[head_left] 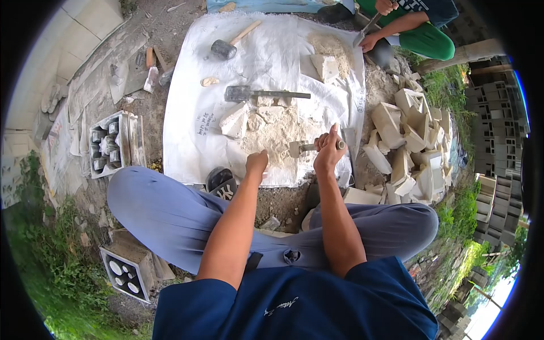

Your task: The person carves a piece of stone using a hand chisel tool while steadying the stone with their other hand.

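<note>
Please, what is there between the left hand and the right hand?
Between them, the head view shows pale rubble and the metal end of the tool that the right hand grips.

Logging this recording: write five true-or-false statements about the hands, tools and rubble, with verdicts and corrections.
1. The right hand grips a short hand tool. True.
2. The left hand holds the light-handled mallet. False: the light-handled mallet lies on the white sheet, away from both hands.
3. Pale crumbled material is spread on the white sheet. True.
4. The big pile of broken blocks is left of the sheet in the picture. False: it is on the right.
5. Another person's hand shows near the top right. True.
</note>
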Demonstrator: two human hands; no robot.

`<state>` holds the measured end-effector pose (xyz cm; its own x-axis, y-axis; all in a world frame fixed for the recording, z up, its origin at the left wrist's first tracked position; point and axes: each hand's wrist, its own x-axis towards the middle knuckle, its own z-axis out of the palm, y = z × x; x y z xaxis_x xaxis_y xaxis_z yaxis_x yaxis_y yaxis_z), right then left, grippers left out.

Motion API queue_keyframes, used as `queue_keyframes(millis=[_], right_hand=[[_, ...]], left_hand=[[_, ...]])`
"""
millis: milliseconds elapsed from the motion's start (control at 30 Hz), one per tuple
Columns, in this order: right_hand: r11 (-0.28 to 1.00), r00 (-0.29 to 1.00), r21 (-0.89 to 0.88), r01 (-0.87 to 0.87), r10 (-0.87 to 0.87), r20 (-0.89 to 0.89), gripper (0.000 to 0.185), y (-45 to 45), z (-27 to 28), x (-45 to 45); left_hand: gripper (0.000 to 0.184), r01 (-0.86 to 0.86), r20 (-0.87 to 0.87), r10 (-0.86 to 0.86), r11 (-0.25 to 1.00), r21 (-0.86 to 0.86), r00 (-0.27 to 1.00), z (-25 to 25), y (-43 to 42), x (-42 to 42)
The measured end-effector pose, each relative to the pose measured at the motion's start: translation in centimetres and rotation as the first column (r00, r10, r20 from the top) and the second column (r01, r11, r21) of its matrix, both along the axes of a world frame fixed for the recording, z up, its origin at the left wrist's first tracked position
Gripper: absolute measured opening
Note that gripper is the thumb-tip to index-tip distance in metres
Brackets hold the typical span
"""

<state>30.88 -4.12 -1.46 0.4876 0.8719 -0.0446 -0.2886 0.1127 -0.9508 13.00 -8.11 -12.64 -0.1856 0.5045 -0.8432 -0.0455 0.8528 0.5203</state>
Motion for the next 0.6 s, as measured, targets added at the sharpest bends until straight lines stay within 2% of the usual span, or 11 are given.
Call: queue_keyframes(millis=[33, 67, 100, 133, 167, 233, 267, 367, 500, 567, 600], right_hand=[[1.000, 0.998, 0.020, 0.006, -0.007, 0.061, 0.060, 0.2, 0.5, 0.3], [0.998, 0.997, 0.053, 0.033, -0.037, 0.067, 0.061, 0.5, 1.0, 0.5], [0.998, 0.997, 0.052, 0.037, -0.040, 0.063, 0.061, 0.8, 1.1, 1.1], [0.994, 0.994, 0.055, 0.094, -0.097, 0.043, 0.061, 1.3, 1.2, 1.8], [0.987, 0.988, 0.057, 0.150, -0.152, 0.022, 0.062, 1.6, 1.5, 2.4], [0.980, 0.983, 0.074, 0.182, -0.181, -0.018, 0.063, 1.8, 2.7, 3.2], [0.975, 0.978, 0.072, 0.211, -0.209, -0.024, 0.063, 2.0, 3.1, 3.6], [0.959, 0.964, 0.093, 0.266, -0.262, -0.054, 0.062, 2.1, 3.6, 4.7], [0.948, 0.950, 0.077, 0.309, -0.305, -0.059, 0.059, 2.2, 4.0, 5.4], [0.942, 0.944, 0.071, 0.329, -0.326, -0.050, 0.059, 2.4, 3.8, 5.5], [0.941, 0.942, 0.067, 0.332, -0.326, -0.081, 0.058, 2.6, 3.8, 5.5]], left_hand=[[0.052, -0.188, 0.053, 0.197, 0.974, -0.128, 0.979, -0.8, -1.7, 2.4], [0.059, -0.272, 0.186, 0.320, 0.931, -0.242, 0.929, -1.4, -3.2, 3.9], [0.061, -0.422, 0.183, 0.500, 0.839, -0.343, 0.846, -0.4, -4.2, 6.1], [0.065, -0.479, 0.260, 0.605, 0.774, -0.414, 0.753, 1.8, -4.9, 7.1], [0.065, -0.481, 0.254, 0.604, 0.774, -0.411, 0.755, 1.9, -5.0, 7.9], [0.064, -0.542, 0.335, 0.769, 0.627, -0.560, 0.544, 1.3, -5.0, 9.1], [0.061, -0.590, 0.273, 0.831, 0.541, -0.600, 0.484, 0.9, -4.2, 9.4], [0.058, -0.636, 0.227, 0.878, 0.465, -0.616, 0.422, -0.9, -4.1, 8.8], [0.061, -0.627, 0.295, 0.872, 0.487, -0.608, 0.391, -3.6, -5.1, 8.4], [0.053, -0.642, 0.258, 0.886, 0.458, -0.615, 0.385, -3.7, -5.1, 8.4], [0.049, -0.707, 0.384, 0.854, 0.511, -0.488, 0.351, -3.2, -5.1, 8.6]])
